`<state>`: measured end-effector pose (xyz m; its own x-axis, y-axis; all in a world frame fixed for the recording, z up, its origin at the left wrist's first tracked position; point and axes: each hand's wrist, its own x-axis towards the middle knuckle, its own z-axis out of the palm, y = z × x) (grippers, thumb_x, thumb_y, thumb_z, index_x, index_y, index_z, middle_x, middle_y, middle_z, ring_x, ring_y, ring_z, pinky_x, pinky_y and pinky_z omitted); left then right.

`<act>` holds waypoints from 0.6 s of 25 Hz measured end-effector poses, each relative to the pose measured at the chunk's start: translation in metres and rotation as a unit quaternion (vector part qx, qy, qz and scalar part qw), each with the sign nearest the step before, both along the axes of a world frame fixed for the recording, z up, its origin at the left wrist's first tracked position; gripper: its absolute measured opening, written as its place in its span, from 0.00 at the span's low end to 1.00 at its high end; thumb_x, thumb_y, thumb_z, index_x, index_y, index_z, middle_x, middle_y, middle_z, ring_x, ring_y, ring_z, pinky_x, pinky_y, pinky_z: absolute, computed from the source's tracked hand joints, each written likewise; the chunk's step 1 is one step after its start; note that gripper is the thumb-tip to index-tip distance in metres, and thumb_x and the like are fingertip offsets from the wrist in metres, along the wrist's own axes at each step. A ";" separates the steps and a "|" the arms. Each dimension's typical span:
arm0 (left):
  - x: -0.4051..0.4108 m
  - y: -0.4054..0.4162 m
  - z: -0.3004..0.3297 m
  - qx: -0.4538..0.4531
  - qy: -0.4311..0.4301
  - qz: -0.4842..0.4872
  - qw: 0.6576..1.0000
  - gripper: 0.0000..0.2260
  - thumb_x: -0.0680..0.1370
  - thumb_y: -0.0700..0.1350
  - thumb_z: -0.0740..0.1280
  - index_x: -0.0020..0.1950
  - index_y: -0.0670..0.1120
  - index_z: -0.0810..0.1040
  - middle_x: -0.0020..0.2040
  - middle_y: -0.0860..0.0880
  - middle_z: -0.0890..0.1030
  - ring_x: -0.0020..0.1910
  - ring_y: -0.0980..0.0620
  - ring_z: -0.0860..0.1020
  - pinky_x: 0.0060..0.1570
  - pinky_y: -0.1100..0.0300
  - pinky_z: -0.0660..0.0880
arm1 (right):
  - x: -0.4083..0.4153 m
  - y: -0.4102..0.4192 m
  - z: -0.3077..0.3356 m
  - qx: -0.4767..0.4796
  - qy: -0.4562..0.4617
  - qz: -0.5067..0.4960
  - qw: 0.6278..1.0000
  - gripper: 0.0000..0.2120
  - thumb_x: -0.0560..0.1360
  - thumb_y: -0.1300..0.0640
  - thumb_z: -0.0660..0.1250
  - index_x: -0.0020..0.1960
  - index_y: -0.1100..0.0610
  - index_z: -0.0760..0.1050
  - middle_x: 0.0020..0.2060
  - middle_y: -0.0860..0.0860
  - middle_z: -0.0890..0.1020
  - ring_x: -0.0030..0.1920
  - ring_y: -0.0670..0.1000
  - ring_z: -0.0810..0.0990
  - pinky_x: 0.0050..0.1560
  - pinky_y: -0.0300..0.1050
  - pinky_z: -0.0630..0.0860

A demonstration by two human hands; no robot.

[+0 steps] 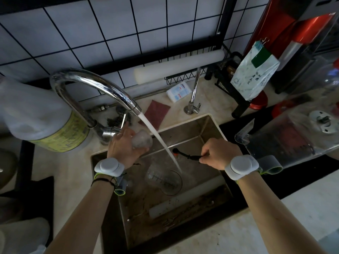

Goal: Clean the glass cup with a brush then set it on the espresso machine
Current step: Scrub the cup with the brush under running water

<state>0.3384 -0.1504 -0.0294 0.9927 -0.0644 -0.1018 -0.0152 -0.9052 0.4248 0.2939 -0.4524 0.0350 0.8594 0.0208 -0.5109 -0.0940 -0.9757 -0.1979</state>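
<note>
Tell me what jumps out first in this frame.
The water stream pouring from the chrome faucet into the sink, mid-frame. Left of it the left hand holds a glass cup; right of it the right hand grips a black brush.

Around the steel-grey sink (211, 129): a chrome tap (95, 88) pouring white water, a black brush (185, 154) with an orange band over it, a dull-red scouring pad (156, 112) behind, white tiles (110, 24) gridded black beyond, a yellow-labelled jug (55, 129) to its left
</note>
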 end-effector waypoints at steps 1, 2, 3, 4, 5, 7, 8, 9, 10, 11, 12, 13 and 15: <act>0.004 0.001 0.000 0.000 0.003 -0.005 1.000 0.31 0.68 0.62 0.78 0.62 0.47 0.73 0.75 0.45 0.72 0.63 0.37 0.78 0.58 0.46 0.76 | 0.000 -0.001 -0.002 0.003 -0.003 -0.007 1.000 0.10 0.77 0.44 0.71 0.48 0.49 0.87 0.50 0.48 0.87 0.50 0.53 0.85 0.54 0.54 0.83; 0.006 0.001 0.000 -0.002 0.004 -0.006 1.000 0.31 0.68 0.62 0.78 0.62 0.47 0.73 0.76 0.46 0.70 0.63 0.38 0.78 0.57 0.47 0.76 | 0.000 -0.002 -0.004 0.009 -0.005 -0.014 1.000 0.11 0.77 0.44 0.70 0.47 0.49 0.87 0.48 0.48 0.87 0.49 0.53 0.85 0.53 0.53 0.83; 0.007 0.001 -0.001 -0.005 0.005 -0.005 1.000 0.30 0.68 0.62 0.77 0.62 0.47 0.73 0.78 0.47 0.69 0.63 0.39 0.78 0.56 0.48 0.77 | 0.001 -0.003 -0.005 0.016 -0.003 -0.020 1.000 0.11 0.77 0.44 0.70 0.45 0.50 0.86 0.46 0.48 0.87 0.47 0.52 0.85 0.51 0.52 0.83; 0.007 -0.001 -0.002 -0.010 0.004 -0.004 1.000 0.30 0.69 0.63 0.77 0.61 0.47 0.73 0.78 0.47 0.68 0.63 0.39 0.78 0.56 0.48 0.77 | 0.001 -0.003 -0.006 0.020 0.001 -0.023 1.000 0.11 0.77 0.44 0.70 0.44 0.50 0.86 0.43 0.47 0.87 0.45 0.52 0.85 0.49 0.51 0.83; 0.007 -0.002 -0.003 -0.018 -0.001 -0.004 1.000 0.30 0.69 0.63 0.77 0.61 0.47 0.73 0.77 0.47 0.69 0.62 0.39 0.79 0.55 0.47 0.78 | 0.002 -0.004 -0.007 0.022 0.006 -0.022 0.999 0.11 0.77 0.44 0.70 0.44 0.49 0.86 0.41 0.47 0.87 0.44 0.51 0.85 0.47 0.49 0.83; 0.009 -0.002 -0.004 -0.034 -0.012 -0.003 0.999 0.31 0.69 0.62 0.77 0.62 0.46 0.73 0.74 0.45 0.72 0.60 0.38 0.80 0.54 0.45 0.78 | 0.004 -0.004 -0.009 0.022 0.013 -0.019 0.999 0.11 0.77 0.44 0.71 0.44 0.49 0.86 0.40 0.46 0.86 0.43 0.50 0.85 0.47 0.49 0.83; 0.011 0.000 -0.003 -0.042 -0.018 -0.001 0.999 0.32 0.69 0.61 0.77 0.64 0.45 0.72 0.73 0.44 0.73 0.60 0.37 0.80 0.54 0.46 0.78 | 0.004 -0.005 -0.009 0.021 0.013 -0.017 1.000 0.11 0.77 0.44 0.71 0.45 0.49 0.86 0.42 0.46 0.86 0.44 0.51 0.85 0.48 0.50 0.83; 0.014 0.003 -0.002 -0.048 -0.021 0.003 0.999 0.33 0.69 0.60 0.77 0.66 0.44 0.72 0.72 0.42 0.75 0.59 0.37 0.80 0.53 0.48 0.77 | 0.005 -0.005 -0.009 0.023 0.014 -0.017 0.999 0.10 0.77 0.44 0.71 0.46 0.49 0.86 0.43 0.46 0.86 0.45 0.51 0.85 0.50 0.50 0.83; 0.017 0.005 -0.001 -0.055 -0.024 0.011 0.998 0.32 0.70 0.60 0.78 0.65 0.44 0.73 0.71 0.40 0.76 0.58 0.37 0.81 0.51 0.50 0.76 | 0.005 -0.006 -0.009 0.027 0.015 -0.018 0.999 0.10 0.77 0.44 0.71 0.46 0.49 0.86 0.43 0.46 0.86 0.46 0.51 0.85 0.51 0.51 0.83; 0.020 0.005 0.000 -0.059 -0.027 0.019 0.998 0.31 0.70 0.59 0.78 0.64 0.43 0.74 0.70 0.39 0.77 0.57 0.36 0.81 0.49 0.52 0.75 | 0.005 -0.006 -0.009 0.030 0.014 -0.019 0.999 0.10 0.77 0.44 0.70 0.47 0.48 0.87 0.44 0.46 0.87 0.46 0.50 0.85 0.51 0.51 0.83; 0.021 0.005 0.000 -0.060 -0.027 0.023 0.998 0.30 0.70 0.59 0.78 0.63 0.43 0.75 0.70 0.39 0.77 0.56 0.36 0.81 0.48 0.53 0.74 | 0.005 -0.006 -0.010 0.032 0.014 -0.018 0.999 0.11 0.77 0.44 0.70 0.47 0.48 0.87 0.44 0.46 0.87 0.47 0.50 0.85 0.51 0.51 0.83; 0.020 0.004 0.000 -0.062 -0.025 0.021 0.998 0.29 0.70 0.59 0.78 0.63 0.43 0.75 0.70 0.39 0.76 0.56 0.37 0.81 0.49 0.53 0.75 | 0.005 -0.007 -0.011 0.033 0.010 -0.017 0.999 0.11 0.77 0.43 0.70 0.47 0.48 0.86 0.45 0.46 0.86 0.47 0.50 0.85 0.51 0.51 0.83; 0.017 0.004 -0.001 -0.107 -0.010 0.009 0.994 0.30 0.70 0.60 0.79 0.63 0.44 0.76 0.72 0.43 0.75 0.56 0.41 0.82 0.51 0.55 0.77 | 0.006 -0.010 -0.011 0.038 -0.001 -0.022 0.999 0.11 0.77 0.43 0.70 0.46 0.48 0.86 0.44 0.46 0.86 0.46 0.50 0.84 0.50 0.51 0.83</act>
